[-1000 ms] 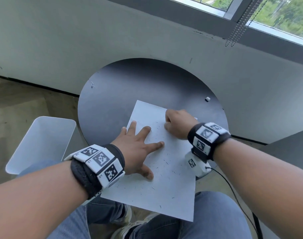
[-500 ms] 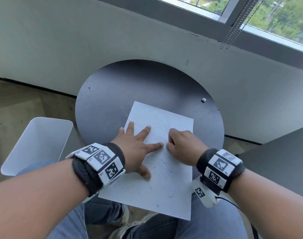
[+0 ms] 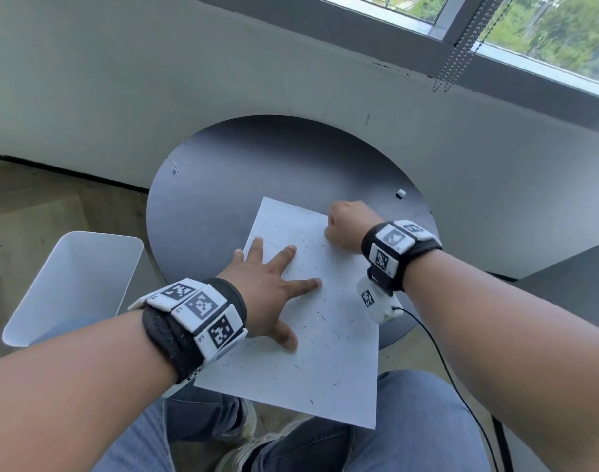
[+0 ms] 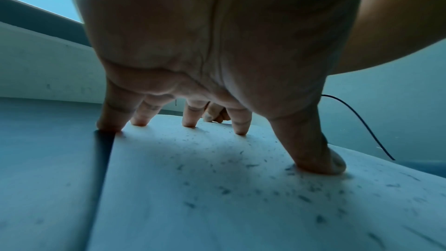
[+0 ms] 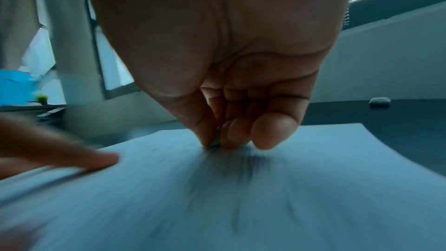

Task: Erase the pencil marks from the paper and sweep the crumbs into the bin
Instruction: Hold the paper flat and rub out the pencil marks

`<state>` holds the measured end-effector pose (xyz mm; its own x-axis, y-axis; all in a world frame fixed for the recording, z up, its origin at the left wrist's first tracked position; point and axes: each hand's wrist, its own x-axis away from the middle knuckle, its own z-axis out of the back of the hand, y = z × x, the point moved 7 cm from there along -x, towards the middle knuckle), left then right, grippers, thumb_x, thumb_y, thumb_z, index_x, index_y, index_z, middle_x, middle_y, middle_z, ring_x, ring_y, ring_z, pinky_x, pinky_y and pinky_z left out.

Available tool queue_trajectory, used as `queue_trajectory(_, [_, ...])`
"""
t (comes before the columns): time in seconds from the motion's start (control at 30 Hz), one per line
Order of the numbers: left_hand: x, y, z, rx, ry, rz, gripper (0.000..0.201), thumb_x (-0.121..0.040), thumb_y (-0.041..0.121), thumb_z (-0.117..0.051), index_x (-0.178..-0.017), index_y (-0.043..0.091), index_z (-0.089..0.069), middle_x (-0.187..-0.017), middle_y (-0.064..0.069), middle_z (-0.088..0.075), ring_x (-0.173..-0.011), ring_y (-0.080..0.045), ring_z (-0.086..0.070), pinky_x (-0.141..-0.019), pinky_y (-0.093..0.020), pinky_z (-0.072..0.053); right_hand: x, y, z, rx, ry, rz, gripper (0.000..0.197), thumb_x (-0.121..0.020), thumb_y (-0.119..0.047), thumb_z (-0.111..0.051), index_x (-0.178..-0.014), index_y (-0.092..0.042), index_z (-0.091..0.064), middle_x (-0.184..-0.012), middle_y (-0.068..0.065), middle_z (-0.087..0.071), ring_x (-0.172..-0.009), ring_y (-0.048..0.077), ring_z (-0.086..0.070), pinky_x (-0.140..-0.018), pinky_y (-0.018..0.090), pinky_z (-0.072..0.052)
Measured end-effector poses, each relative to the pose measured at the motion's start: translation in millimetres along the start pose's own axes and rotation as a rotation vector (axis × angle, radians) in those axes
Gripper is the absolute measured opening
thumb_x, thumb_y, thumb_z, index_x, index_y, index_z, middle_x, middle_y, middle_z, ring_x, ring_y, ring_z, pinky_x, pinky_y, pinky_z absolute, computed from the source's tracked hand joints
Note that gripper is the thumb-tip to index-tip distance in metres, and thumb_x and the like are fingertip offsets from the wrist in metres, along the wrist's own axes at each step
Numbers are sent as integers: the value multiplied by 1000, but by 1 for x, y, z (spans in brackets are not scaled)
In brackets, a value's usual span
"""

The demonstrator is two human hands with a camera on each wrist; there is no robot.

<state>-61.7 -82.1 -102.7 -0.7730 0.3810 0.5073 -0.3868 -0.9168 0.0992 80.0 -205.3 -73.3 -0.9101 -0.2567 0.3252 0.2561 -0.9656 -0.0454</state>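
Observation:
A white paper (image 3: 325,352) lies on the round dark table (image 3: 257,165), its near end hanging over the edge. Dark eraser crumbs (image 3: 322,315) are scattered over it. My left hand (image 3: 271,287) presses flat on the sheet's left part with fingers spread, its fingertips (image 4: 240,131) on the paper (image 4: 217,207). My right hand (image 3: 345,229) is curled at the sheet's far right corner. In the right wrist view its thumb and fingers (image 5: 231,133) pinch a small eraser (image 5: 215,143), almost hidden, against the paper (image 5: 289,188). The white bin (image 3: 77,284) stands on the floor to the left.
A small white piece (image 3: 401,192) lies on the table beyond my right hand, also in the right wrist view (image 5: 379,101). A grey wall runs close behind the table. A black cable (image 3: 437,349) hangs from my right wrist. My knees are under the paper's near edge.
My right hand came toward me to the sheet's middle, then went back out to the far right corner, rubbing the paper. The left hand has stayed pressed in place.

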Motion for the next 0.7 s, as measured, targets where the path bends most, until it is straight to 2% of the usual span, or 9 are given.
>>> queue_trajectory(0.1, [0, 1, 0, 8, -2, 2, 106, -73, 86, -60, -153, 61, 4, -169, -4, 18, -149, -54, 14, -120, -70, -11, 47, 1, -22, -29, -50, 71, 8, -88, -24, -47, -84, -19, -50, -92, 5, -61, -83, 28, -57, -63, 33, -43])
queue_trajectory(0.23, [0, 1, -1, 9, -8, 5, 106, -75, 86, -59, -154, 60, 6, -169, -5, 21, -149, -55, 15, -120, -70, -9, 90, 0, -38, -90, -81, 83, 9, -92, -28, -45, -85, -21, -45, -87, 3, -55, -75, 26, -54, -58, 33, -40])
queue_trajectory(0.4, [0, 0, -3, 7, -12, -4, 104, -75, 88, -56, -153, 61, 8, -169, -4, 22, -149, -54, 15, -120, -70, -9, 40, -4, -18, -44, -11, 55, 7, -92, -21, -45, -90, -18, -51, -94, 3, -59, -85, 27, -57, -59, 32, -39])
queue_trajectory(0.53, [0, 0, -2, 13, -18, -3, 104, -75, 88, -56, -153, 61, 7, -168, -4, 22, -149, -54, 16, -120, -70, -9, -10, -2, 4, -4, 18, -9, 14, -94, -16, -48, -102, -11, -59, -103, 9, -63, -89, 29, -61, -67, 32, -47])
queue_trajectory(0.6, [1, 0, -1, 14, -20, 0, 104, -74, 88, -56, -152, 62, 7, -168, -4, 22, -149, -54, 15, -120, -70, -10, -18, -2, 9, 19, 20, -21, 17, -94, -13, -48, -106, -8, -59, -104, 11, -63, -90, 30, -62, -64, 31, -45])
queue_trajectory(0.7, [1, 1, 0, 6, -25, 8, 105, -73, 88, -57, -152, 62, 7, -168, -4, 21, -149, -55, 15, -119, -70, -11, -3, 1, 4, -2, 8, -18, 14, -94, -14, -47, -101, -11, -58, -101, 8, -63, -85, 27, -61, -60, 30, -44])
